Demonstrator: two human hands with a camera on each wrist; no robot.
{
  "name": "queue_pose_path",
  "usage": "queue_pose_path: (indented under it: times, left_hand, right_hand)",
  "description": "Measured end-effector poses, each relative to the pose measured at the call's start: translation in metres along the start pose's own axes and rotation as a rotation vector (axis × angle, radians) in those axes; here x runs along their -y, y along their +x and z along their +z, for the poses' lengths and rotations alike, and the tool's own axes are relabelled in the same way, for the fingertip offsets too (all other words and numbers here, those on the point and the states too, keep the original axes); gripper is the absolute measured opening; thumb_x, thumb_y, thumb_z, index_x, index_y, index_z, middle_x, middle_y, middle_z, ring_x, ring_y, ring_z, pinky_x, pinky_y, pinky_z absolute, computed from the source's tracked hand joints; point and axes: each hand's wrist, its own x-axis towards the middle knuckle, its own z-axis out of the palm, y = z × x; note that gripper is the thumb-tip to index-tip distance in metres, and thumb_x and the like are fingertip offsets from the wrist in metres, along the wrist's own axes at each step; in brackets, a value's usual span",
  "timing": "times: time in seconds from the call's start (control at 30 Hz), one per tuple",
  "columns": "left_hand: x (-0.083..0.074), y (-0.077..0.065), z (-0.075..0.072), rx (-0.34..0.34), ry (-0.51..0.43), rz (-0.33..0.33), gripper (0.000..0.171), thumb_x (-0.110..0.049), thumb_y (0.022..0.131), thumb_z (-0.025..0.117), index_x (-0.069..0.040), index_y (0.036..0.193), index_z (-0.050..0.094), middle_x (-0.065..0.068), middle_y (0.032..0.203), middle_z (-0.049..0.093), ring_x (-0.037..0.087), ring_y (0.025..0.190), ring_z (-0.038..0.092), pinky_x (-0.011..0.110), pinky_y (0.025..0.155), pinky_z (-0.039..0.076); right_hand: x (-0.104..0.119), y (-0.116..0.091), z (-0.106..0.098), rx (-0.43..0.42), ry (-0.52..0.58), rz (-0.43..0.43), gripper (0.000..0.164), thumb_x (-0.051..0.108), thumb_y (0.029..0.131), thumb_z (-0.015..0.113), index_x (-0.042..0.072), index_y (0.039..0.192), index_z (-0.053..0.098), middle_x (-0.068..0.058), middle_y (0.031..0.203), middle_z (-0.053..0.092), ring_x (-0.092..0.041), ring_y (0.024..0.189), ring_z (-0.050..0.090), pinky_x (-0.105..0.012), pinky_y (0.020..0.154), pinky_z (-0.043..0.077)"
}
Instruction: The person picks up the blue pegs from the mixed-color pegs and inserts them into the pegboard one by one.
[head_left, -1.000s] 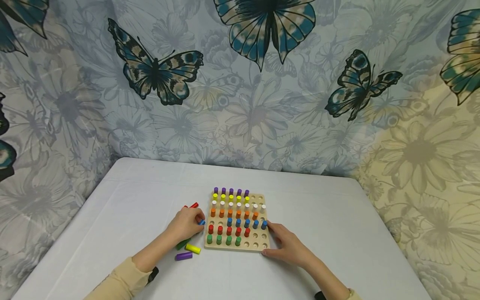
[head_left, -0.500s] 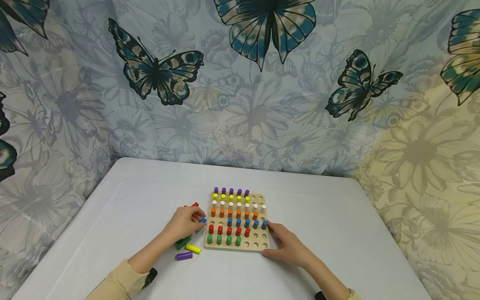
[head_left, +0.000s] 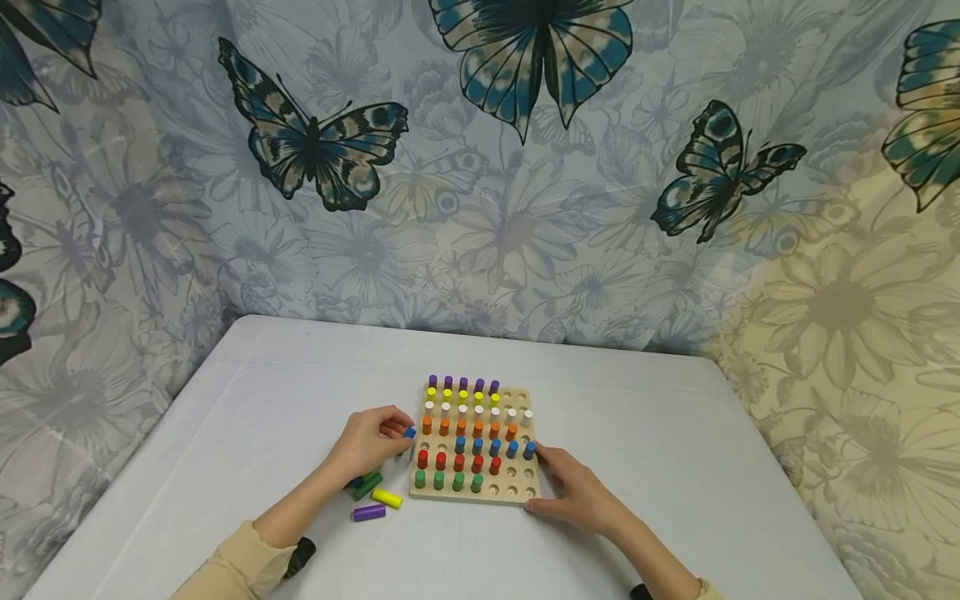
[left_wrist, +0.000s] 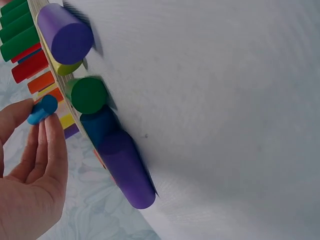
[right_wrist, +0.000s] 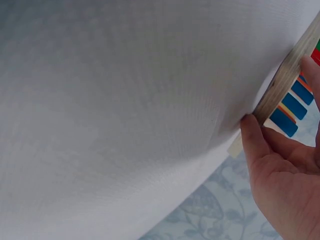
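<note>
In the head view my left hand (head_left: 366, 442) pinches a blue peg (head_left: 409, 432) between thumb and fingertips, close to the left edge of a wooden peg board (head_left: 502, 480). The left wrist view shows the same blue peg (left_wrist: 42, 110) held near its end. Rows of purple, yellow, white, orange, blue, red and green pegs stand upright in the board. Two bare holes lie at the left end of the blue row. My right hand (head_left: 581, 492) touches the board's right edge, thumb at the near corner; in the right wrist view its fingertips (right_wrist: 250, 120) press the wooden side.
Left of the board, loose pegs lie on the white table (head_left: 300, 383): a green peg (head_left: 367, 486), a yellow peg (head_left: 387, 498) and a purple peg (head_left: 369, 513), with others partly under my left hand. A butterfly-patterned backdrop (head_left: 517, 250) stands behind.
My left hand has moved slightly away from me and rightward, bringing the blue peg nearer the board's left edge. It now covers the loose red peg seen earlier. My right hand has stayed still.
</note>
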Motion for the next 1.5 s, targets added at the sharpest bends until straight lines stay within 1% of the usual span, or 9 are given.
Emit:
queue_pose_path:
  times: [0.13,0.27,0.5,0.7,0.93,1.03,1.2,1.33,1.5]
  left_hand:
    - [0.0,0.001,0.001,-0.023,-0.036,-0.012,0.021,-0.012,0.082,0.079,-0.01,0.101,0.071,-0.004,0.086,0.067,0.009,0.077,0.06,0.023,0.068,0.053]
    - [-0.002,0.002,0.001,-0.032,-0.057,-0.016,0.022,-0.014,0.082,0.079,-0.011,0.103,0.072,-0.006,0.086,0.067,0.009,0.079,0.061,0.024,0.068,0.053]
    - [-0.005,0.003,0.003,-0.039,-0.102,-0.02,0.021,-0.013,0.082,0.079,-0.012,0.102,0.072,-0.006,0.087,0.068,0.01,0.081,0.063,0.024,0.069,0.053]
    - [-0.01,0.004,0.004,-0.047,-0.148,-0.018,0.021,-0.012,0.082,0.079,-0.012,0.102,0.072,-0.006,0.09,0.069,0.012,0.085,0.065,0.029,0.074,0.055]
    - [-0.014,0.005,0.008,-0.026,-0.195,0.012,0.022,-0.011,0.082,0.079,-0.01,0.103,0.071,-0.006,0.09,0.07,0.011,0.084,0.065,0.027,0.076,0.054]
    - [-0.017,0.005,0.01,-0.023,-0.206,0.021,0.023,-0.01,0.082,0.079,-0.009,0.103,0.071,-0.006,0.091,0.069,0.011,0.084,0.065,0.028,0.077,0.054]
    - [-0.018,0.006,0.014,-0.022,-0.211,0.015,0.02,-0.012,0.082,0.079,-0.013,0.101,0.07,-0.006,0.091,0.069,0.012,0.086,0.065,0.03,0.079,0.055]
    - [-0.018,0.006,0.017,-0.013,-0.227,0.024,0.02,-0.013,0.082,0.079,-0.013,0.1,0.07,-0.005,0.09,0.069,0.013,0.087,0.065,0.029,0.075,0.055]
    - [-0.018,0.008,0.02,0.029,-0.263,0.068,0.02,-0.012,0.083,0.077,-0.011,0.101,0.069,-0.001,0.093,0.071,0.016,0.088,0.065,0.026,0.071,0.056]
  right_hand:
    - [0.0,0.0,0.0,-0.001,-0.001,-0.005,0.089,0.037,0.079,0.081,0.0,0.148,0.037,-0.02,0.143,0.045,-0.038,0.128,0.047,-0.046,0.098,0.046]
    - [0.0,-0.001,-0.001,0.0,-0.009,-0.006,0.089,0.038,0.079,0.081,0.001,0.148,0.037,-0.019,0.143,0.045,-0.038,0.127,0.047,-0.047,0.098,0.046]
    - [-0.001,0.0,-0.001,-0.001,-0.013,-0.017,0.089,0.037,0.08,0.081,0.0,0.147,0.037,-0.019,0.142,0.046,-0.038,0.127,0.047,-0.047,0.098,0.046]
    - [-0.001,0.0,0.0,-0.001,-0.016,-0.019,0.088,0.036,0.08,0.081,0.0,0.147,0.037,-0.02,0.142,0.046,-0.038,0.128,0.047,-0.047,0.098,0.046]
    - [-0.001,0.0,0.0,-0.001,-0.005,-0.014,0.088,0.036,0.08,0.081,0.001,0.148,0.037,-0.02,0.143,0.045,-0.038,0.128,0.046,-0.047,0.098,0.045]
    - [-0.001,0.0,0.0,-0.002,-0.006,-0.012,0.088,0.036,0.08,0.081,0.001,0.148,0.037,-0.02,0.143,0.045,-0.038,0.129,0.046,-0.047,0.098,0.046]
    - [-0.001,0.0,0.0,0.001,-0.007,-0.009,0.088,0.036,0.08,0.081,0.001,0.148,0.037,-0.02,0.143,0.045,-0.038,0.128,0.046,-0.047,0.098,0.046]
    - [0.0,0.0,0.0,0.002,-0.009,-0.011,0.088,0.036,0.08,0.081,0.001,0.148,0.037,-0.02,0.143,0.045,-0.038,0.129,0.046,-0.047,0.098,0.046]
    - [0.0,0.0,0.0,-0.001,-0.013,-0.011,0.088,0.036,0.08,0.081,0.001,0.148,0.037,-0.019,0.144,0.045,-0.037,0.129,0.046,-0.046,0.098,0.046]
